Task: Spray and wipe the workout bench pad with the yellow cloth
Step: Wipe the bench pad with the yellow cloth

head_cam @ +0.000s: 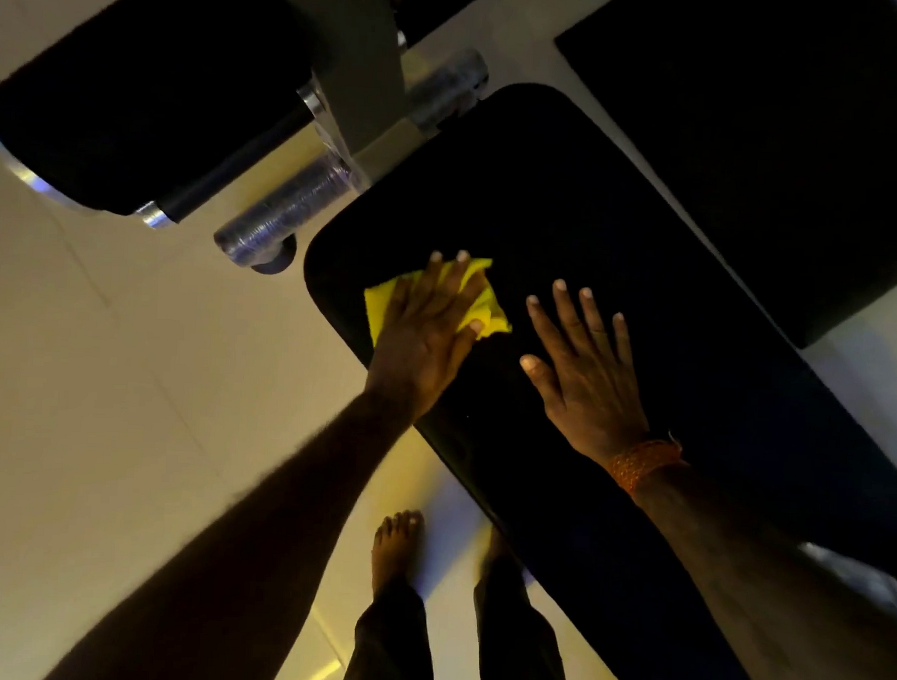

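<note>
The black workout bench pad [570, 201] runs diagonally from the upper middle to the lower right. A crumpled yellow cloth [484, 305] lies near the pad's left end. My left hand [426, 328] presses flat on the cloth with straight, spread fingers. My right hand [584, 366] rests flat on the bare pad just right of the cloth, fingers spread, an orange thread band at its wrist. No spray bottle is in view.
Another black pad [138, 95] on a grey metal frame [356, 53] with chrome rollers stands at the upper left. A dark mat [779, 123] lies at the upper right. My bare feet [396, 543] stand on the pale tiled floor beside the bench.
</note>
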`<action>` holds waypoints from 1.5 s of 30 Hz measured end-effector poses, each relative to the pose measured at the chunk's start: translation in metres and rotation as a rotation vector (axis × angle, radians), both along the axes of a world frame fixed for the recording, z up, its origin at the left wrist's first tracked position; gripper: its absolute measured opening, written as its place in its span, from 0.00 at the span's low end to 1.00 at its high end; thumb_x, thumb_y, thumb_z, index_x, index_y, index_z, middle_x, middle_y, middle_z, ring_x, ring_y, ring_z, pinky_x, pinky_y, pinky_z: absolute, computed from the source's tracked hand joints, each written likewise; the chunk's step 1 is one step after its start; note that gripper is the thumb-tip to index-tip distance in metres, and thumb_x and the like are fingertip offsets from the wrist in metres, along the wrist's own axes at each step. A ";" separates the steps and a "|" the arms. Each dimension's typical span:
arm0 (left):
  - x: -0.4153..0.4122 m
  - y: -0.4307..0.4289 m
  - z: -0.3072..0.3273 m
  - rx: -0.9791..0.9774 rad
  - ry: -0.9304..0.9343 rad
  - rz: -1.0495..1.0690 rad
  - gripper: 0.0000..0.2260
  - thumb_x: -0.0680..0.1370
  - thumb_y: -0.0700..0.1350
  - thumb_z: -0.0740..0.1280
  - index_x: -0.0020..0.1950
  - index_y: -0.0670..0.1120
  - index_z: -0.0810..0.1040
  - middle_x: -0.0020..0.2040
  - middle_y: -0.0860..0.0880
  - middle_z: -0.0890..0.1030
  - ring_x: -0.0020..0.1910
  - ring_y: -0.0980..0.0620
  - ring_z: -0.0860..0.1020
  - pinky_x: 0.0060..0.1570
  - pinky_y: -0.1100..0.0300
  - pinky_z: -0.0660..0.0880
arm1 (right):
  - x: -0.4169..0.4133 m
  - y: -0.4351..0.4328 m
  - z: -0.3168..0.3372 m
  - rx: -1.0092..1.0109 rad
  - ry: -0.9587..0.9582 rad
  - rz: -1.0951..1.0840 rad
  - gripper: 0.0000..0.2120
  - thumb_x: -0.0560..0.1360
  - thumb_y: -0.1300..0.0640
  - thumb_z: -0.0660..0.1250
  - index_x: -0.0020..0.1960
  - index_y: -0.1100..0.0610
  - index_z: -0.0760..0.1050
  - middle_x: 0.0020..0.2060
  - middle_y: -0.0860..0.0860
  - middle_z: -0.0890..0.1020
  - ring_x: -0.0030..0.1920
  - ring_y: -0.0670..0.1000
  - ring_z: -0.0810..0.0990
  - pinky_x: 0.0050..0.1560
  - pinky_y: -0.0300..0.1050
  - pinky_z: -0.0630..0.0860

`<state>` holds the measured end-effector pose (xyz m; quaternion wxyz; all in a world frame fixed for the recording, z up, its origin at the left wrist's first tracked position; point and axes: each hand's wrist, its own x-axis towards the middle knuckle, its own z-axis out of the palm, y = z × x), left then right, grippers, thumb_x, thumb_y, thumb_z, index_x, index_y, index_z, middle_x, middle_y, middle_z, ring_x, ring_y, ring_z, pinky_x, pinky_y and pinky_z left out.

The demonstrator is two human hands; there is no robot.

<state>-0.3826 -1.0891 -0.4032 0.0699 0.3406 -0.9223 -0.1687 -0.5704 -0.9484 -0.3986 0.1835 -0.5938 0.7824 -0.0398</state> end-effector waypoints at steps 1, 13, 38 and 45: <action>-0.004 0.008 -0.001 0.009 0.002 0.010 0.23 0.86 0.52 0.54 0.81 0.48 0.62 0.82 0.46 0.58 0.82 0.42 0.53 0.78 0.41 0.55 | 0.001 0.007 -0.001 -0.004 0.000 -0.024 0.30 0.84 0.37 0.43 0.84 0.45 0.46 0.84 0.49 0.46 0.84 0.54 0.42 0.81 0.66 0.48; -0.001 0.068 -0.003 -0.087 -0.058 -0.287 0.24 0.86 0.52 0.54 0.81 0.47 0.62 0.82 0.44 0.59 0.81 0.40 0.56 0.77 0.39 0.58 | 0.030 0.086 -0.001 0.014 0.017 -0.286 0.30 0.84 0.38 0.45 0.84 0.46 0.47 0.84 0.49 0.47 0.84 0.53 0.43 0.81 0.65 0.47; 0.025 0.164 -0.008 -0.145 -0.041 -0.293 0.23 0.85 0.49 0.61 0.80 0.46 0.65 0.81 0.43 0.63 0.80 0.39 0.60 0.75 0.40 0.62 | 0.058 0.221 0.002 -0.021 -0.016 -0.423 0.30 0.84 0.38 0.45 0.83 0.47 0.51 0.84 0.50 0.50 0.84 0.56 0.47 0.80 0.67 0.49; 0.022 0.237 -0.011 -0.098 -0.045 -0.478 0.24 0.85 0.51 0.57 0.81 0.48 0.62 0.82 0.44 0.60 0.81 0.39 0.57 0.77 0.39 0.58 | 0.069 0.268 -0.001 -0.043 -0.054 -0.511 0.30 0.84 0.39 0.46 0.83 0.47 0.51 0.84 0.49 0.49 0.84 0.54 0.45 0.80 0.67 0.48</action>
